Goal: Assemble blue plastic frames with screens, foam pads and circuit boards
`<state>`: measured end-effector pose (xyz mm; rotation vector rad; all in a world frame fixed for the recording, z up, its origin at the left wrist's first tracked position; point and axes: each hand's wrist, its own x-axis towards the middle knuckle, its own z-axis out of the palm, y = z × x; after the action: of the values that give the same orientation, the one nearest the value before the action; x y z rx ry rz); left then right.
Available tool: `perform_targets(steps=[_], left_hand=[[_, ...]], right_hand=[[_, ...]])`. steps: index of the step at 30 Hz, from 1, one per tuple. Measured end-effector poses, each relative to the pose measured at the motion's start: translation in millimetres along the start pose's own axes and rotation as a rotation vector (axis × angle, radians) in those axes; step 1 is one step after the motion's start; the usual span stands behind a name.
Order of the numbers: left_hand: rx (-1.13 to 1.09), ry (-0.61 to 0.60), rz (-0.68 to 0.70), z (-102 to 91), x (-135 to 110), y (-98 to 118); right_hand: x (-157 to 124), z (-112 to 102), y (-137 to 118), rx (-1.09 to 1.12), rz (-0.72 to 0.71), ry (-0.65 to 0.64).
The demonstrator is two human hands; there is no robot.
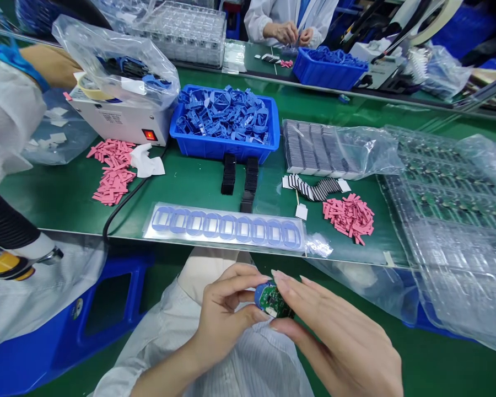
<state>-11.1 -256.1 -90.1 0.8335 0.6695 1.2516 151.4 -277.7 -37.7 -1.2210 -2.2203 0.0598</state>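
Note:
Over my lap, in front of the bench edge, a small green circuit board (pixel 273 300) with a blue plastic part on its left side is held between both hands. My left hand (pixel 227 303) pinches it by the blue side, thumb below and fingers above. From the right, my right hand (pixel 330 325) grips the board with its thumb under and fingers over it, covering part of its right end. On the bench just beyond lies a strip of blue oval rings (pixel 227 226) on a pale sheet.
A blue bin (pixel 225 142) of blue plastic parts stands mid-bench. Pink strips (pixel 349 216) lie in piles at right and left. Trays of circuit boards (pixel 450 204) fill the right side. A black hose (pixel 8 215) juts in from the left. Across the bench, a co-worker's hands (pixel 287 33) work.

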Motion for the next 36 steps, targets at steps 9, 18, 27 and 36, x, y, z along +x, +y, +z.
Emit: perform_targets(steps=[9, 18, 27, 36], left_hand=[[0.055, 0.004, 0.040, 0.9, 2, 2], [0.068, 0.014, -0.007, 12.0, 6, 12], [0.114, 0.099, -0.210, 20.9, 8, 27], [0.365, 0.042, 0.005, 25.1, 2, 27]], right_hand=[[-2, -8, -6, -0.028, 0.020, 0.003], [-4, -22, -6, -0.070, 0.010, -0.049], [-13, -5, 1, 0.008, -0.003, 0.005], [0, 7, -2, 0.619, 0.549, 0.199]])
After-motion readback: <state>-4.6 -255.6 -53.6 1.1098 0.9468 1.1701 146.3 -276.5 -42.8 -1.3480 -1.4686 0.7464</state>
